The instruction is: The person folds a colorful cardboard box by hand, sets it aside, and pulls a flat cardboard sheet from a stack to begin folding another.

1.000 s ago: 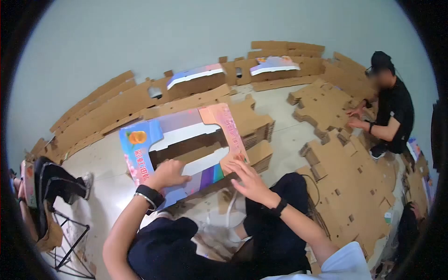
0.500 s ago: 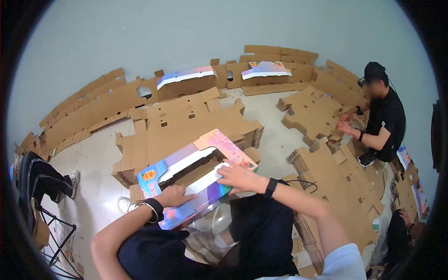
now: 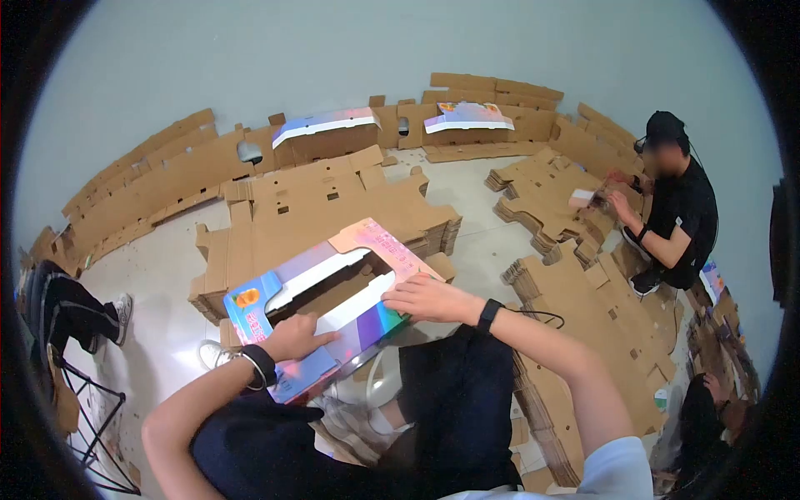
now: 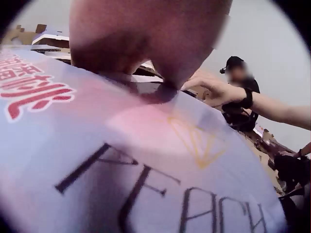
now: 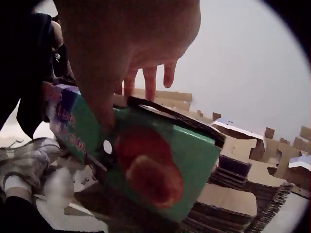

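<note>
A printed peach gift box (image 3: 357, 335), open through a long cutout in its top, sits tilted in front of my knees. My left hand (image 3: 292, 337) grips the cutout's near-left edge, thumb lying along the near panel and fingers dipping over the rim. At the near-right corner my right hand (image 3: 432, 298) holds the box, fingers over the top. In the right wrist view its thumb presses the green side wall (image 5: 194, 153) with the peach picture. The left wrist view shows the word PEACH on the printed panel (image 4: 160, 160) below the left hand.
Behind the box lies a stack of flat brown cardboard (image 3: 308, 208). More cardboard stacks (image 3: 600, 342) spread to the right, where another person (image 3: 687, 208) squats. Cardboard strips (image 3: 158, 179) line the wall. A folding stool (image 3: 92, 425) and a person's legs are at left.
The box has dropped lower and turned in view, uncovering the cardboard stack behind it. My right hand has shifted from the right panel onto the near-right corner; my left stays at the near-left edge.
</note>
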{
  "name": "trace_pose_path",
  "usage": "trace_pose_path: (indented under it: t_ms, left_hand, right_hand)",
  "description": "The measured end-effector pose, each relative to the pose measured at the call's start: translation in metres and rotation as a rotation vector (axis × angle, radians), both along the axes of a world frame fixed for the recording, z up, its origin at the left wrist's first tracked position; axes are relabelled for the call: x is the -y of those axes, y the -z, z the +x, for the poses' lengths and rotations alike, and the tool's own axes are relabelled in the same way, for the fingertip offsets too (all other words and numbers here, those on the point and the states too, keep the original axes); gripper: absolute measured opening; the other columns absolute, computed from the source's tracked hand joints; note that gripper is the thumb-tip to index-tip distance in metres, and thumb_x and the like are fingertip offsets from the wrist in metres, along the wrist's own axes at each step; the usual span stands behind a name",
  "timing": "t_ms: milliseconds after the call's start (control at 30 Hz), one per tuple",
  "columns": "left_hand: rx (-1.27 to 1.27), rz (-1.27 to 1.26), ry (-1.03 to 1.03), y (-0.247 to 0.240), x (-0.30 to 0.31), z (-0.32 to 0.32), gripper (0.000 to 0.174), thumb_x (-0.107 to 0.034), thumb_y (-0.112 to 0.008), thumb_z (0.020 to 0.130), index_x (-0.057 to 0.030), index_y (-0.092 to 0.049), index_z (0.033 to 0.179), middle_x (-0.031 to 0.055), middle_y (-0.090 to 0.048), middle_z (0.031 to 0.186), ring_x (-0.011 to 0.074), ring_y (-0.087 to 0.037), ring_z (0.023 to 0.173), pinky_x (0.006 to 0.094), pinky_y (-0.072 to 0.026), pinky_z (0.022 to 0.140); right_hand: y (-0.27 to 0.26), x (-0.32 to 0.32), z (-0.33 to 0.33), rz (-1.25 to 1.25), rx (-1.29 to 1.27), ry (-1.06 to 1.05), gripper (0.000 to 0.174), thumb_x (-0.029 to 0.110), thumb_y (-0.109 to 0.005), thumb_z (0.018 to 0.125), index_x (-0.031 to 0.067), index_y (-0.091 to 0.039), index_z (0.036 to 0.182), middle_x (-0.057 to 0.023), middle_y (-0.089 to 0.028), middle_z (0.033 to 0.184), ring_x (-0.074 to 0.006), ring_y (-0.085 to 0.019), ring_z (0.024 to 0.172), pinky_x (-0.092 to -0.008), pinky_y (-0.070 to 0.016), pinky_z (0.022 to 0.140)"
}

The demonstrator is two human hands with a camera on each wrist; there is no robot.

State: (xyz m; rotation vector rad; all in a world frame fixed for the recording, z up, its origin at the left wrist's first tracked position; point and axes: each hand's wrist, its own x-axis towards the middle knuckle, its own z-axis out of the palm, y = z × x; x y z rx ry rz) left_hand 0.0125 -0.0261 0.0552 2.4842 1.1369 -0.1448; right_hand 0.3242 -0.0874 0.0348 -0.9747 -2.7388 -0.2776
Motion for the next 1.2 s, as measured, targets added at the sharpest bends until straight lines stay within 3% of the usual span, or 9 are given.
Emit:
trace_pose_path:
  t_ms: [167,300,633,700,833,900,967,1067,1200]
  left_hand:
    - [0.017,0.035,0.006,-0.001,-0.001,0.000,0.071,-0.061,-0.052,0.084,0.0086,-0.059,0.093,0.0294,-0.064,0.086,0.0422,-0.064,0.082,0.0469,-0.0518,0.073]
    - [0.003,-0.008,-0.003,-0.013,0.007,0.004,0.068,-0.058,-0.053,0.085,0.0087,-0.060,0.092,0.0299,-0.064,0.088,0.0418,-0.064,0.083,0.0469,-0.0515,0.074]
    - [0.232,-0.059,0.040,0.019,0.001,-0.009,0.054,-0.043,-0.055,0.089,0.0082,-0.058,0.105,0.0311,-0.062,0.093,0.0436,-0.061,0.091,0.0454,-0.0490,0.082]
    - [0.483,0.056,0.063,0.026,0.002,-0.010,0.048,-0.041,-0.058,0.088,0.0062,-0.062,0.098,0.0292,-0.063,0.088,0.0412,-0.063,0.086,0.0447,-0.0496,0.077]
    - [0.432,-0.059,-0.048,0.022,-0.001,-0.007,0.047,-0.040,-0.059,0.087,0.0059,-0.063,0.093,0.0284,-0.064,0.085,0.0394,-0.064,0.083,0.0440,-0.0495,0.075]
    - [0.388,-0.129,-0.111,0.016,-0.004,-0.003,0.046,-0.040,-0.060,0.087,0.0057,-0.064,0.090,0.0278,-0.064,0.083,0.0382,-0.065,0.081,0.0436,-0.0494,0.073]
    - [0.334,-0.197,-0.181,0.011,-0.004,0.000,0.045,-0.040,-0.062,0.086,0.0055,-0.065,0.087,0.0272,-0.064,0.082,0.0370,-0.065,0.079,0.0432,-0.0493,0.072]
    - [0.321,-0.249,-0.233,0.018,-0.003,-0.001,0.046,-0.040,-0.064,0.085,0.0057,-0.064,0.079,0.0251,-0.063,0.074,0.0333,-0.064,0.072,0.0420,-0.0484,0.068]
    - [0.322,-0.207,-0.166,0.040,-0.005,0.000,0.052,-0.042,-0.068,0.082,0.0040,-0.053,0.062,0.0165,-0.052,0.054,0.0221,-0.053,0.052,0.0393,-0.0438,0.053]
  right_hand:
    - [-0.021,-0.014,-0.009,0.107,0.265,-0.146,0.053,0.025,-0.076,0.065,0.0144,-0.049,0.109,-0.0011,-0.051,0.115,-0.0212,-0.051,0.106,-0.0367,-0.0394,0.096]
    - [-0.035,-0.016,-0.017,0.041,0.271,-0.244,0.027,0.019,-0.065,0.071,0.0148,-0.053,0.096,-0.0014,-0.050,0.110,-0.0209,-0.049,0.107,-0.0358,-0.0392,0.097]
    - [-0.011,-0.012,-0.017,0.253,0.578,-0.173,0.013,0.017,-0.058,0.071,0.0104,-0.056,0.081,-0.0027,-0.054,0.101,-0.0195,-0.049,0.106,-0.0347,-0.0354,0.100]
    - [-0.013,-0.013,-0.013,0.294,0.492,-0.135,0.015,0.016,-0.058,0.071,0.0097,-0.057,0.084,-0.0040,-0.054,0.103,-0.0201,-0.049,0.109,-0.0356,-0.0343,0.101]
    - [-0.027,0.000,-0.029,0.287,0.364,0.076,0.020,0.019,-0.061,0.074,0.0078,-0.058,0.091,-0.0064,-0.055,0.106,-0.0234,-0.049,0.110,-0.0373,-0.0351,0.099]
    - [-0.022,0.012,-0.055,0.165,-0.249,0.212,0.028,0.022,-0.066,0.076,0.0093,-0.057,0.100,-0.0057,-0.056,0.104,-0.0239,-0.049,0.111,-0.0370,-0.0366,0.095]
    - [-0.018,0.025,-0.081,0.013,-0.499,0.227,0.026,0.025,-0.062,0.084,0.0074,-0.058,0.103,-0.0066,-0.057,0.105,-0.0257,-0.052,0.104,-0.0374,-0.0382,0.091]
    - [0.009,0.034,-0.129,-0.292,-0.739,0.261,0.026,0.028,-0.059,0.088,0.0051,-0.060,0.100,-0.0088,-0.057,0.098,-0.0264,-0.053,0.094,-0.0366,-0.0391,0.086]
    - [0.029,0.052,-0.156,-0.290,-0.789,0.425,0.026,0.029,-0.057,0.089,0.0040,-0.061,0.085,-0.0082,-0.054,0.085,-0.0243,-0.052,0.086,-0.0356,-0.0369,0.076]
